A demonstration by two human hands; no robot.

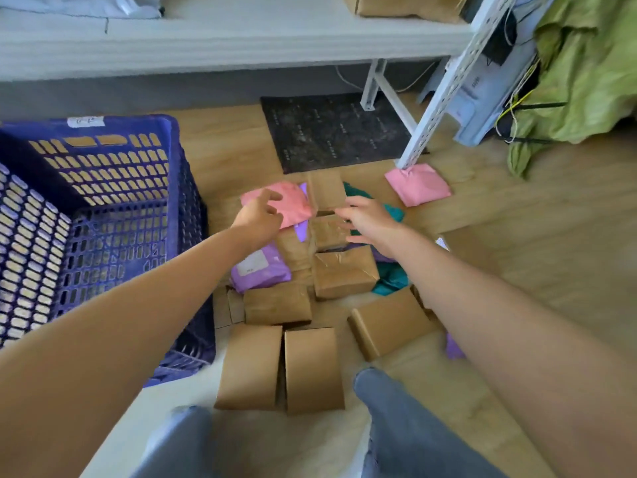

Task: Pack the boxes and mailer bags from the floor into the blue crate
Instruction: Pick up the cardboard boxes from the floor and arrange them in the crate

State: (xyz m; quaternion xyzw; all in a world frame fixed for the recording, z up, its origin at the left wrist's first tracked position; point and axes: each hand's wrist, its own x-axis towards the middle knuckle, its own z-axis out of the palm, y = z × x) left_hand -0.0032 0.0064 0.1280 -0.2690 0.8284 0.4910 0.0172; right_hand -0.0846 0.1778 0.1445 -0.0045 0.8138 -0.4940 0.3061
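Crate [103, 208] is sitting empty on our left, blue lattice walls, floor showing through the slots, nothing packed yet by the look of it. Parcels are lying in one heap just beside its right wall, on the wood floor [517, 253].

Biggest pieces: two brown boxes [281, 367] side by side nearest our knees, another box [389, 322] angled to their right, then a taped box [344, 270] mid-pile. Smaller: purple mailer [258, 267] with a white label, teal mailer [389, 277] half buried under the taped box, pink mailer [286, 201] at the far edge, and a second pink mailer [418, 184] lying apart, against the rack leg [448, 77].

We're reaching both arms to the far end. Left hand [258, 215] is hovering over the near pink mailer, fingers curled and spread, holding nothing. Right hand [370, 220] is open, fingers splayed beside the small far box [325, 193], also empty; contact is too blurred to call.

For this step we're judging: clamp the small box between both palms, or pinch the mailer flat so it isn't sagging. Rigid boxes should be going in first, flat on the crate bottom; mailers are soft and can be filling gaps afterwards. Lift clear of the rim before swinging left.
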